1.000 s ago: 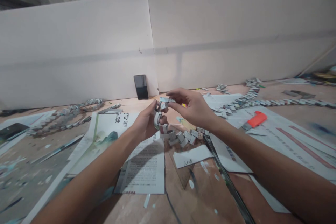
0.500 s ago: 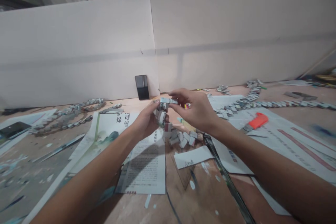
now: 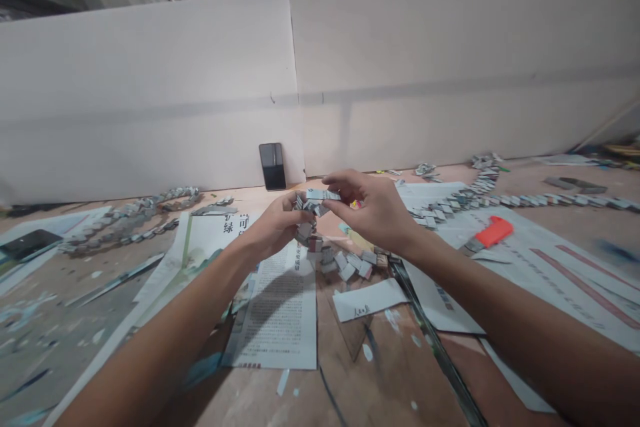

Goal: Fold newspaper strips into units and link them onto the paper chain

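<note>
Both my hands meet above the table's middle, holding the raised end of a chain of folded newspaper links (image 3: 340,260). My left hand (image 3: 273,227) is closed round the upper links from the left. My right hand (image 3: 375,210) pinches a small folded paper link (image 3: 323,195) at the chain's top between thumb and fingers. The rest of the chain trails down onto the table below my hands, towards the right. A newspaper sheet (image 3: 277,307) lies flat under my left forearm.
A dark phone (image 3: 273,165) leans against the white board wall behind. Another long paper chain (image 3: 520,200) runs across the right side, a further one (image 3: 130,220) lies at left. An orange utility knife (image 3: 493,232) rests on the papers at right. A second phone (image 3: 27,243) lies far left. Paper scraps litter the table.
My left hand has turned and moved slightly up and right, bringing the chain's links closer to the right hand's fingers. The right hand stays nearly where it was.
</note>
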The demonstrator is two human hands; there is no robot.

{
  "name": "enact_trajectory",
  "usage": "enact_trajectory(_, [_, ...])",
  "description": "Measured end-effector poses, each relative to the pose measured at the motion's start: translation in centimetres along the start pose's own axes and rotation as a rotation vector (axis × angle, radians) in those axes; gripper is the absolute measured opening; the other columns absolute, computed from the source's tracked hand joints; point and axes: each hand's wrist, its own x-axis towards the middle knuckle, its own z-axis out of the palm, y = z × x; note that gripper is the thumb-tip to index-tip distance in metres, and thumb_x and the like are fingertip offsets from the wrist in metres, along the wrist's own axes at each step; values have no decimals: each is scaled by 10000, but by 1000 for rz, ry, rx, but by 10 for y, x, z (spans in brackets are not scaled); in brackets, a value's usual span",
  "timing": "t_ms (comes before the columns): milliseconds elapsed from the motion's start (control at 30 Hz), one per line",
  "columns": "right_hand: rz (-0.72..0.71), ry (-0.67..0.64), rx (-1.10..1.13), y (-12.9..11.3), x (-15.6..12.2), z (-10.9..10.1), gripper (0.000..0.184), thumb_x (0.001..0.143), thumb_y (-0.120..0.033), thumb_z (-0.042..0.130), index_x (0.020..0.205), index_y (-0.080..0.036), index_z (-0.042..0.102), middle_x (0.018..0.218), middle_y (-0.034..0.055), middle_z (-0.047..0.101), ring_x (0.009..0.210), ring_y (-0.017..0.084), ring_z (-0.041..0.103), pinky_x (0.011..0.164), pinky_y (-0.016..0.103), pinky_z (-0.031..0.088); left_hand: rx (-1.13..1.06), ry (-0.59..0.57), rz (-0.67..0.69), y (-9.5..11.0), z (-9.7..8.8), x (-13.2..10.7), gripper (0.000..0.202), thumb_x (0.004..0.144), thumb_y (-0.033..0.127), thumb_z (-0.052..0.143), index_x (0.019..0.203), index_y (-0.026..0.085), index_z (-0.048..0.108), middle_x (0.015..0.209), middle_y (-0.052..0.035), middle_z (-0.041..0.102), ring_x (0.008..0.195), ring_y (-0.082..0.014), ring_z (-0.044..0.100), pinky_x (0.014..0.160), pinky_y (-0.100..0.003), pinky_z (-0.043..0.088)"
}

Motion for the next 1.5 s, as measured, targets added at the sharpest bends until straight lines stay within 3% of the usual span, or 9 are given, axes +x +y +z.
enact_trajectory(100, [33, -15, 82, 1, -1, 4, 266, 762, -239, 668, 1022, -193, 641, 823, 35, 704, 717, 157, 642, 647, 278, 509, 145, 7, 8, 2, -2, 0, 275, 682, 182, 703, 911, 165, 552, 775, -14, 574, 639, -140, 578, 580, -291, 489])
enact_trajectory(233, [77, -14, 203, 2, -2, 11, 215, 765, -234, 653, 972, -186, 621, 812, 34, 682, 726, 153, 631, 651, 274, 511, 409, 126, 62, 0, -1, 0, 240, 678, 202, 701, 873, 170, 564, 842, -34, 596, 711, -146, 587, 633, -284, 474])
enact_trajectory(500, [226, -43, 203, 20, 0, 13, 200, 775, -129, 469, 947, -175, 561, 750, 11, 571, 634, 119, 501, 567, 246, 390, 651, 354, 129, 0, 1, -2, 160, 669, 173, 628, 789, 170, 522, 716, 1, 568, 612, -111, 504, 534, -230, 374])
enact_trajectory(733, [287, -398, 235, 17, 1, 15, 252, 834, -360, 506, 810, -150, 644, 647, -5, 535, 595, 114, 452, 570, 248, 328, 816, 310, 207, 2, 3, -3, 127, 685, 192, 582, 798, 175, 524, 712, 14, 539, 630, -112, 491, 571, -235, 371])
enact_trajectory(1033, [252, -316, 131, 3, -3, 17, 201, 813, -289, 541, 707, -153, 644, 691, 21, 616, 677, 141, 532, 618, 258, 350, 1185, 314, 265, 11, 5, -10, 88, 631, 221, 623, 700, 180, 586, 642, 22, 515, 577, -112, 429, 518, -248, 307])
enact_trajectory(1100, [279, -297, 135, 3, -2, 17, 223, 831, -321, 516, 698, -161, 598, 667, 13, 557, 644, 135, 494, 594, 262, 337, 1113, 297, 251, 12, 3, -9, 69, 656, 223, 607, 709, 181, 618, 646, 18, 540, 579, -114, 448, 525, -250, 317])
enact_trajectory(1200, [463, -312, 318, 8, 0, 16, 166, 839, -346, 486, 804, -190, 530, 643, -17, 438, 530, 108, 389, 510, 255, 293, 806, 269, 99, 8, -4, -4, 116, 711, 266, 596, 755, 173, 648, 673, -3, 587, 593, -120, 487, 537, -254, 349])
enact_trajectory(1333, [623, -348, 739, 16, 3, 8, 179, 727, -174, 486, 892, -217, 432, 674, -28, 373, 493, 94, 309, 464, 248, 263, 297, 195, -66, -5, -8, 2, 215, 737, 341, 636, 803, 137, 644, 883, -86, 639, 643, -133, 531, 578, -281, 429])
enact_trajectory(1500, [470, -368, 487, 8, 3, -1, 292, 718, -123, 504, 993, -204, 451, 829, 12, 437, 635, 115, 432, 569, 266, 382, -103, 171, -218, -10, 3, 3, 285, 773, 446, 615, 817, 165, 598, 824, -64, 619, 592, -157, 558, 549, -323, 483])
